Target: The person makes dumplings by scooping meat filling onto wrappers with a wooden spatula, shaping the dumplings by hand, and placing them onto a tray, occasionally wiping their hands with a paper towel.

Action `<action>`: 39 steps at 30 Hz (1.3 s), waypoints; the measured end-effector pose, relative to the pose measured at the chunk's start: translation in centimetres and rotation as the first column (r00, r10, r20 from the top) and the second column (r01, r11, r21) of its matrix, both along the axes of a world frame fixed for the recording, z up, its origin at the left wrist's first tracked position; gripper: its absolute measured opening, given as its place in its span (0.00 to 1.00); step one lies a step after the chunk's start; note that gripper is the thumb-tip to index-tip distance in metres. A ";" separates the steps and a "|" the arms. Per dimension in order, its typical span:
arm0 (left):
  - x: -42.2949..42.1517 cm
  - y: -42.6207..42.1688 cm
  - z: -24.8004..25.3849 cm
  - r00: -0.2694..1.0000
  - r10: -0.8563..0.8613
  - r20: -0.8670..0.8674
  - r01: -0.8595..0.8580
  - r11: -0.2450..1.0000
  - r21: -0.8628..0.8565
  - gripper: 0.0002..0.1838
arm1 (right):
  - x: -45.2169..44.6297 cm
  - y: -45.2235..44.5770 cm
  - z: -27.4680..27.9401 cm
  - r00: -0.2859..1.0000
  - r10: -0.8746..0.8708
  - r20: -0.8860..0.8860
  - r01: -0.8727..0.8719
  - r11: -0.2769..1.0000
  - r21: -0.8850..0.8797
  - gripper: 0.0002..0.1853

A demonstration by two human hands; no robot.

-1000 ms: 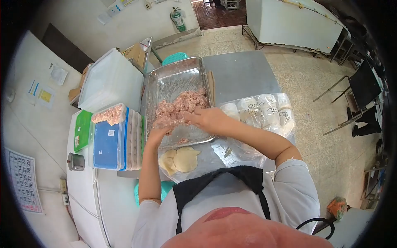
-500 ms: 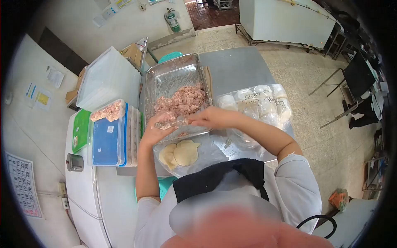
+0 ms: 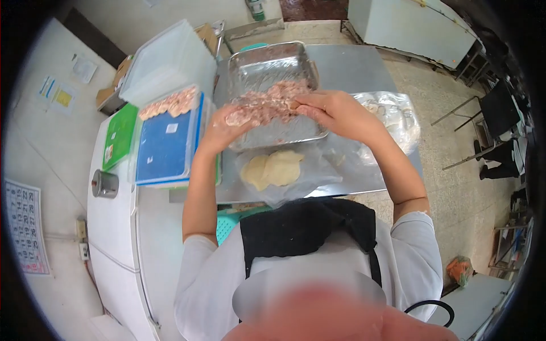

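Note:
A metal tray holds a mound of raw minced meat. Over its near left side, my left hand is cupped around a pale dumpling wrapper with some meat on it. My right hand is above the tray's right side, its fingers closed on a small brownish spatula-like tool that is mostly hidden. Near me, several round dough wrappers lie overlapping on a clear plastic sheet.
Filled dumplings sit in a row on a blue-lidded container at the left. Behind them stands a stack of clear plastic boxes. Bagged wrappers lie at the table's right. A metal cup rests on the white surface.
The view has tilted down, so the table things appear higher and more to the right. My right hand has drawn away from my left. More meat shows close to my left hand.

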State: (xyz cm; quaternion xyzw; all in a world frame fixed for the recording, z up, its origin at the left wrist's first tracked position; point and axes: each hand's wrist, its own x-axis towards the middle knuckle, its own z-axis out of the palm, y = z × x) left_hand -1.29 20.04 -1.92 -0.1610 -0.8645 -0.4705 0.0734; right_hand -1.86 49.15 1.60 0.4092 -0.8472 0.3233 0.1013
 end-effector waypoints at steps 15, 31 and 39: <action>-0.1 -27.4 -0.1 0.984 0.131 0.121 -0.105 0.974 -0.200 0.30 | 5.3 -9.2 -7.6 0.912 -0.132 0.388 0.236 0.943 -0.233 0.18; -10.2 -26.8 -3.6 0.929 0.295 -0.224 -0.370 0.780 -0.505 0.48 | 8.4 -6.9 -9.6 0.616 -0.386 0.687 0.582 0.811 -0.066 0.20; -8.4 -27.0 -2.9 0.888 -0.102 -0.449 -0.322 0.559 -0.764 0.39 | 0.8 -1.1 -11.5 0.821 -0.479 0.309 0.402 0.871 0.282 0.18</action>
